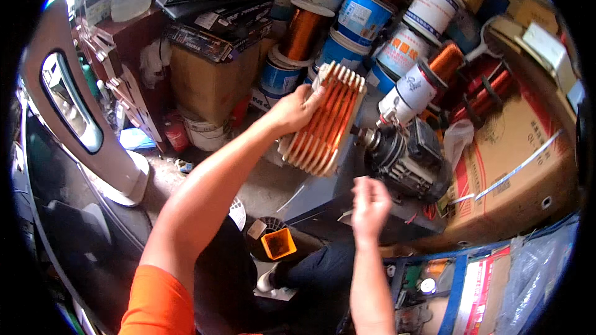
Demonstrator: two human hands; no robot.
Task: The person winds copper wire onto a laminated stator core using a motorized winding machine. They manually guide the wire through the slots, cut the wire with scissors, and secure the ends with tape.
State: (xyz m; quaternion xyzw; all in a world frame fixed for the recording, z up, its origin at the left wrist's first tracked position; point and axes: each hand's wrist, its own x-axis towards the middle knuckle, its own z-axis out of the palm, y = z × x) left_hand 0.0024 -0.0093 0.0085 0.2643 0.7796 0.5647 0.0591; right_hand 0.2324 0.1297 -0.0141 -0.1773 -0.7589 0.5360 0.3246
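A ridged, cream-coloured winding former (pixel 355 90) carries rows of orange-red copper wire (pixel 323 125) in its grooves. My left hand (pixel 298 109) grips the upper left edge of this former, with the thumb over its face. Just right of it, a dark electric motor (pixel 413 164) sits on a grey metal stand, its shaft pointing toward the former; whether the two are joined I cannot make out. Below the motor's front end, my right hand (pixel 370 206) is raised with fingers bent together. Whatever it pinches, if anything, is too small to see.
Behind stand stacked blue and white wire spools (pixel 364 15), some wound with copper. Cardboard boxes (pixel 509 167) fill the right side. A yellow square container (pixel 279 244) rests low by my feet. At left is a beige-framed chair (pixel 99 142); a white bucket (pixel 205 133) stands farther back.
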